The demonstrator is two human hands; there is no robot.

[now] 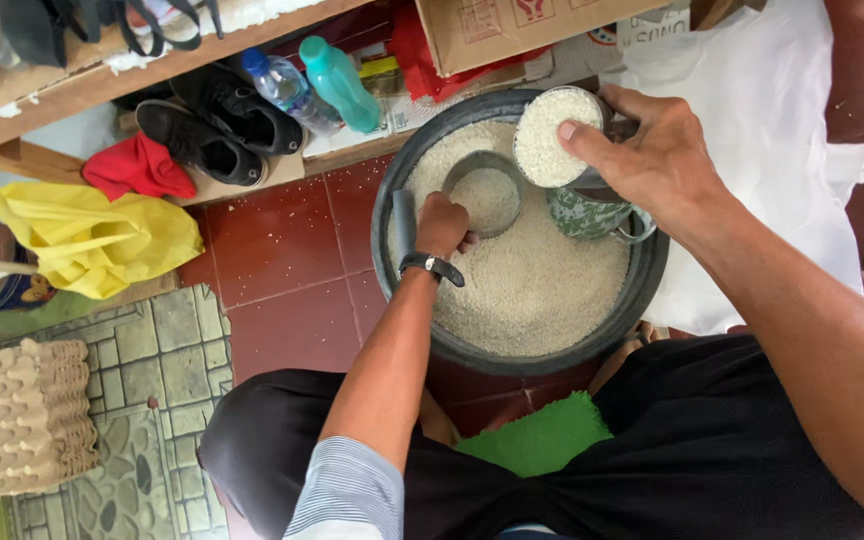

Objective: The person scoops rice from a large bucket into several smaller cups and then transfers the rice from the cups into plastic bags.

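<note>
**Two hands at a basin of rice**

A wide, round dark basin (392,225) heaped with white rice grains (542,290) sits on the red tiled floor (282,250), close to the floor's far edge where a low wooden shelf (42,105) runs. Behind the basin lies a white plastic sheet (782,130). On the shelf's lower board stand black shoes (217,125), a crumpled red cloth (137,165) and two plastic bottles (317,85); a yellow plastic bag (92,235) rests at the floor's left edge.

Inside the basin, a patterned green metal mug (592,215) stands in the rice near the far right rim. The right hand (652,150) pinches a small round tin full of rice (552,135) just above it. The left hand (442,225), closed in a fist, grips a round grey scoop (482,190) sunk in the grains at the centre.
</note>
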